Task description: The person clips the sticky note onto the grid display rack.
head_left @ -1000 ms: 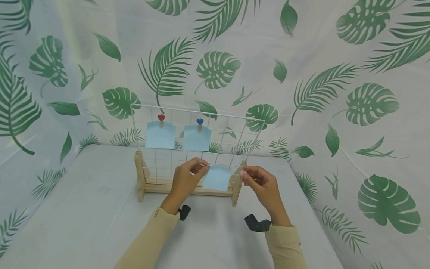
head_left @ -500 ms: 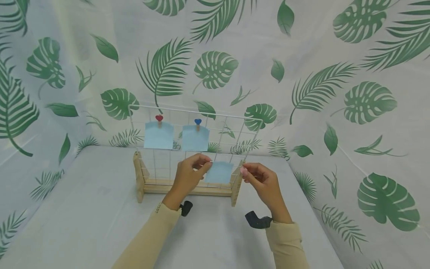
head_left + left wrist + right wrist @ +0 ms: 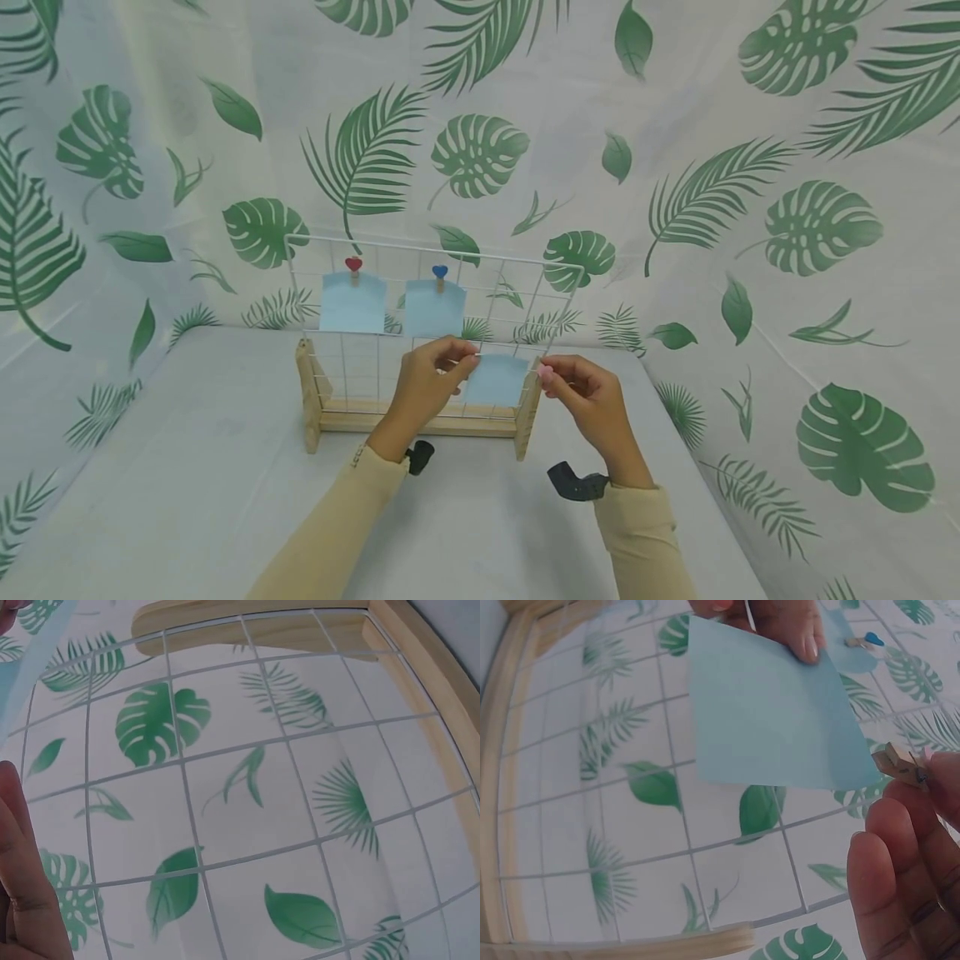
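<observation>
My left hand (image 3: 431,379) pinches a pale blue paper square (image 3: 497,380) by its upper left corner, in front of the lower right part of the white wire grid (image 3: 378,367). To the right of the paper, my right hand (image 3: 588,400) holds a small wooden clothespin (image 3: 901,764) between thumb and fingers; its pink top (image 3: 545,372) shows in the head view. In the right wrist view the clothespin's tip is right at a corner of the paper. Higher on the grid hang two more blue squares, one under a red heart clothespin (image 3: 354,265), one under a blue heart clothespin (image 3: 440,273).
A wooden stand (image 3: 420,425) with two upright side pieces carries the grid on a white-covered table (image 3: 187,467). Behind it hangs a white sheet (image 3: 562,100) printed with green leaves. A black wrist camera mount (image 3: 576,482) juts inward from the right wrist.
The left hand has moved the blue paper up and to the right along the grid. The right hand with its clothespin has risen slightly and stays beside the paper.
</observation>
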A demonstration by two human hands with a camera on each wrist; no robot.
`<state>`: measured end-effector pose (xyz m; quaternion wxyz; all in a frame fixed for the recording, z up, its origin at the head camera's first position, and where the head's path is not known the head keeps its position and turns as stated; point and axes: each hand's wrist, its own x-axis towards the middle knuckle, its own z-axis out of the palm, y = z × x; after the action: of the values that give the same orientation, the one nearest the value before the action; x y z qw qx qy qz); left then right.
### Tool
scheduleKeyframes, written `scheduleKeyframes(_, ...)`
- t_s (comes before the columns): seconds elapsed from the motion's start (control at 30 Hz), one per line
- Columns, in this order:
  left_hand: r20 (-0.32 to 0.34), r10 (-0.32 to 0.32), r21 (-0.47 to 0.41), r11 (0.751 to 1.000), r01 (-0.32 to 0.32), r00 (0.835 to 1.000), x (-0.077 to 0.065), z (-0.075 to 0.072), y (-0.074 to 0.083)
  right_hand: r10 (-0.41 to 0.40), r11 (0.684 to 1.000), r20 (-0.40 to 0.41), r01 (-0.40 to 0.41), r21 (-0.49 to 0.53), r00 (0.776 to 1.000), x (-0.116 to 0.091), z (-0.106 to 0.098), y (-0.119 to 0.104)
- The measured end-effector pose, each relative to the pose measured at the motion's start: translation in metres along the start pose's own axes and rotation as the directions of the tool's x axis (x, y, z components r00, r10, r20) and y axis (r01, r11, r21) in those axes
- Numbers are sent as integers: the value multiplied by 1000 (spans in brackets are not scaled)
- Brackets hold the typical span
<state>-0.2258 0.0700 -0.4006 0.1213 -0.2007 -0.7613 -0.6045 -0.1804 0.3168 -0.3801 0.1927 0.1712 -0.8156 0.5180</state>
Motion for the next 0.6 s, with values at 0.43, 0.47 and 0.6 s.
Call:
scheduleKeyframes(0.43,6,6,-43,999,-5,1000,7,0,9,-21,999,5,21,-28,1000,7,-4,-9)
scheduleKeyframes(0.47,5,5,-47,999,-4,1000,8,0,10,-22,999,4,23,-31,1000,7,-4,-10)
scheduleKeyframes(0.6,1,3,-61,998,-3,1000,11,-1,13,-24,999,0,24,-35,1000,8,-5,-11)
